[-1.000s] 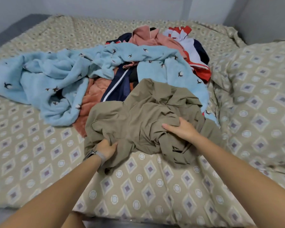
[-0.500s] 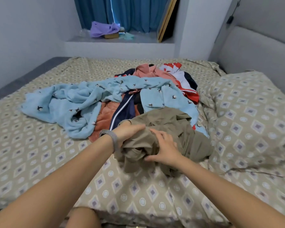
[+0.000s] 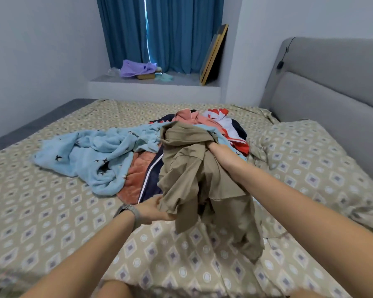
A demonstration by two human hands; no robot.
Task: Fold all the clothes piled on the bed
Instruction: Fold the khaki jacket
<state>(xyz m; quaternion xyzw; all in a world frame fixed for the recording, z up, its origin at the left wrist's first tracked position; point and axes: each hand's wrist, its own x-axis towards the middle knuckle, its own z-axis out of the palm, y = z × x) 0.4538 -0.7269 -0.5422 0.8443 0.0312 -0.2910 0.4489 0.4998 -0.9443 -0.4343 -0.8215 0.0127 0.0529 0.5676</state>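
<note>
A khaki garment (image 3: 194,175) hangs crumpled above the bed (image 3: 52,222), lifted off the sheet. My right hand (image 3: 213,147) grips its bunched top, with most of the fingers buried in the cloth. My left hand (image 3: 154,210) pinches a lower hem of the same garment. Behind it lies the pile: a light blue fleece piece (image 3: 99,153), an orange-brown fleece (image 3: 136,175), a navy garment with a white stripe (image 3: 152,181), a pink one (image 3: 192,117) and a red, white and navy one (image 3: 228,127).
A patterned pillow (image 3: 310,160) lies at the right against the grey headboard (image 3: 332,87). The far window ledge (image 3: 155,82) holds a purple cloth and a leaning board by blue curtains. Patterned sheet spreads to the left and in front of me.
The khaki garment has come up off the bed. My right hand rose with its top, my left hand dropped to a lower hem. My view has tilted upward to the window.
</note>
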